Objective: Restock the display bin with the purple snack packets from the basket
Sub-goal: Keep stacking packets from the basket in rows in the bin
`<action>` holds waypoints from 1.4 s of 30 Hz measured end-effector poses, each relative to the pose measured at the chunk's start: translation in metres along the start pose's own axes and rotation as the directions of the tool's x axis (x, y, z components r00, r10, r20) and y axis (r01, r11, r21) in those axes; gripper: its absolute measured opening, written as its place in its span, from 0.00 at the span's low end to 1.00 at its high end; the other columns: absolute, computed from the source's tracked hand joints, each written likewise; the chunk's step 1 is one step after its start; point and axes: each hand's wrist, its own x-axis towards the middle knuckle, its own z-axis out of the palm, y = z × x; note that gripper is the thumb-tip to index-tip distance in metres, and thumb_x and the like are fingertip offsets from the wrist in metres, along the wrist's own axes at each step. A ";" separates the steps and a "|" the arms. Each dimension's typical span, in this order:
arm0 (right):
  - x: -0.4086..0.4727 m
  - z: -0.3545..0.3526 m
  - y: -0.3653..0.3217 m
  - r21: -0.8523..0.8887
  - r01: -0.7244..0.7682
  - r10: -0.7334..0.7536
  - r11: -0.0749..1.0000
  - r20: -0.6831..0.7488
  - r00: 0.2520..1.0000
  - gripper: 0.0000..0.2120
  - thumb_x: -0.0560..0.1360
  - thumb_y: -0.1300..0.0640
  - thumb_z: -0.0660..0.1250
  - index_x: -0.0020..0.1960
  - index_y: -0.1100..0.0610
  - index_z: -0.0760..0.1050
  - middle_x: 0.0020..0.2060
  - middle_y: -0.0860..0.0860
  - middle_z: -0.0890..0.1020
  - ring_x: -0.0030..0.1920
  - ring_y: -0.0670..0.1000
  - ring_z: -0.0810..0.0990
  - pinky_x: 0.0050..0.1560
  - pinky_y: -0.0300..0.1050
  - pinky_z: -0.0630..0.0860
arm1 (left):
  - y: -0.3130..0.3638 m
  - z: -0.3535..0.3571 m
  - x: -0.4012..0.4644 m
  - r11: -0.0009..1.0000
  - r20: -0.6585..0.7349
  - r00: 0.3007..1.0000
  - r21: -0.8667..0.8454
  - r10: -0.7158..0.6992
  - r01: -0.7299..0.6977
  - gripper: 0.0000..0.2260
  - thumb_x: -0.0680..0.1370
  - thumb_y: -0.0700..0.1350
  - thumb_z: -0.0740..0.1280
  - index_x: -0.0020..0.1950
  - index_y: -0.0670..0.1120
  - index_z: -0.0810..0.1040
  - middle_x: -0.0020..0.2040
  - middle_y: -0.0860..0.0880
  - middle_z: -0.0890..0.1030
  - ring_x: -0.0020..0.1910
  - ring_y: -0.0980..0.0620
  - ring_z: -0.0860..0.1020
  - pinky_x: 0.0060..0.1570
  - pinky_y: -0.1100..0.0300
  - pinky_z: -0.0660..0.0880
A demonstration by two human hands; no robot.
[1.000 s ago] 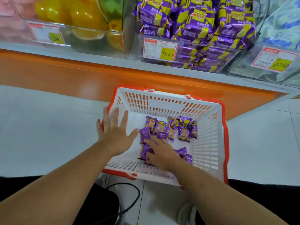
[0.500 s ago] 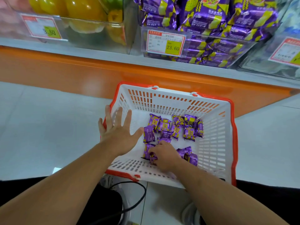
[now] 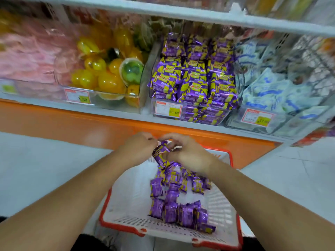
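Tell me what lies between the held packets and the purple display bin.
Head view: only the orange shelf front lies between the packets, held by both hands, and the bin.

The setting was a retail shop. Clear display bins [image 3: 190, 115] of packaged snacks carried price tags [image 3: 168, 110], and a shopping basket [image 3: 217, 238] stood on the floor.

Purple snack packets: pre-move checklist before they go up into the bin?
1. Lifted purple foil packets held by both left hand and right hand: ok.
2. Count in grip: cannot tell, blurred.
3. Clear display bin with purple packets straight ahead: ok.
4. Room in bin: cannot tell; stock sits above its front wall.
5. White, red-rimmed plastic basket still holds packets: ok.
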 end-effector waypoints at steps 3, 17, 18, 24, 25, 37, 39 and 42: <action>-0.023 -0.035 -0.049 0.078 0.047 -0.046 0.996 -0.017 0.999 0.20 0.73 0.71 0.75 0.62 0.58 0.76 0.42 0.55 0.80 0.40 0.52 0.76 0.46 0.48 0.73 | 0.042 -0.033 -0.021 0.914 0.044 0.996 -0.402 0.074 -0.050 0.16 0.72 0.57 0.68 0.48 0.45 0.84 0.46 0.41 0.85 0.45 0.45 0.83 0.54 0.43 0.80; -0.062 -0.091 -0.095 -0.068 0.319 -0.326 0.945 -0.148 0.934 0.18 0.73 0.60 0.76 0.61 0.54 0.78 0.58 0.51 0.82 0.56 0.49 0.82 0.59 0.51 0.78 | 0.094 -0.057 -0.044 0.624 -0.079 0.991 -0.771 0.108 -0.130 0.10 0.75 0.39 0.75 0.55 0.41 0.81 0.49 0.39 0.85 0.44 0.42 0.86 0.39 0.56 0.83; -0.063 -0.091 -0.095 -0.193 0.336 -0.365 0.922 -0.143 0.920 0.21 0.72 0.60 0.78 0.63 0.52 0.77 0.59 0.49 0.81 0.59 0.46 0.81 0.59 0.47 0.79 | 0.094 -0.057 -0.042 0.618 -0.092 0.990 -0.774 0.107 -0.139 0.08 0.75 0.40 0.76 0.53 0.43 0.82 0.49 0.41 0.86 0.44 0.40 0.86 0.41 0.54 0.83; -0.047 -0.091 -0.095 -0.502 0.365 -0.519 0.784 -0.208 0.829 0.24 0.69 0.55 0.80 0.61 0.49 0.76 0.55 0.42 0.79 0.57 0.46 0.78 0.57 0.42 0.76 | 0.096 -0.052 -0.027 0.617 -0.114 0.981 -0.764 0.156 -0.187 0.12 0.78 0.44 0.74 0.58 0.41 0.82 0.49 0.40 0.87 0.48 0.39 0.86 0.53 0.44 0.83; -0.045 -0.092 -0.095 -0.519 0.356 -0.527 0.777 -0.227 0.819 0.23 0.69 0.55 0.80 0.61 0.49 0.76 0.54 0.42 0.79 0.56 0.45 0.78 0.56 0.40 0.75 | 0.099 -0.052 -0.026 0.631 -0.135 0.979 -0.749 0.152 -0.202 0.13 0.77 0.45 0.74 0.60 0.43 0.81 0.49 0.41 0.87 0.48 0.39 0.86 0.53 0.44 0.83; -0.033 -0.140 -0.098 -0.502 0.239 -0.451 0.831 -0.358 0.818 0.23 0.73 0.56 0.78 0.66 0.47 0.77 0.60 0.41 0.79 0.58 0.39 0.76 0.58 0.31 0.70 | 0.136 -0.061 0.019 0.786 -0.264 0.748 0.079 0.610 -0.613 0.20 0.74 0.54 0.77 0.64 0.60 0.78 0.57 0.61 0.76 0.57 0.59 0.78 0.54 0.54 0.79; -0.030 -0.151 -0.095 -0.488 0.205 -0.432 0.849 -0.414 0.801 0.27 0.75 0.56 0.76 0.72 0.49 0.73 0.66 0.43 0.76 0.64 0.40 0.74 0.67 0.35 0.69 | 0.149 -0.063 0.035 0.781 -0.276 0.731 0.190 0.624 -0.595 0.21 0.75 0.55 0.76 0.66 0.57 0.78 0.57 0.61 0.75 0.55 0.61 0.76 0.58 0.58 0.75; -0.030 -0.168 -0.091 -0.441 0.068 -0.318 0.895 -0.524 0.790 0.28 0.77 0.57 0.70 0.75 0.51 0.67 0.68 0.47 0.72 0.71 0.46 0.68 0.64 0.33 0.61 | 0.171 -0.065 0.060 0.779 -0.286 0.727 0.293 0.625 -0.554 0.22 0.77 0.56 0.73 0.70 0.53 0.76 0.62 0.55 0.76 0.61 0.54 0.75 0.61 0.58 0.71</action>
